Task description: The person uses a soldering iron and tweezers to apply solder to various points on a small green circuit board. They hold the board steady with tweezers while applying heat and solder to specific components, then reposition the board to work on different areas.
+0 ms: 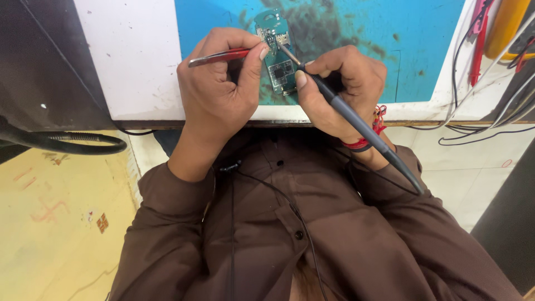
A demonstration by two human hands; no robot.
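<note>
In the upper centre of the frame I see my left hand (223, 89) curled in a loose fist, pinching red-handled tweezers (218, 56) between thumb and forefinger, its tips hidden at the green circuit board (277, 53) lying on the blue mat (334, 33). To the right, my right hand (343, 89) grips a grey soldering iron (356, 120) like a pen, tip touching the board's upper part. I think the tip could slip and bridge nearby contacts, because both wrists hang off the bench edge (167, 114).

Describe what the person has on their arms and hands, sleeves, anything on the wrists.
Both arms wear long dark brown sleeves of a buttoned shirt, pushed back from the wrists. The left hand is bare, no glove or ring visible. The right hand is bare too, with red thread bands tied round its wrist.
</note>
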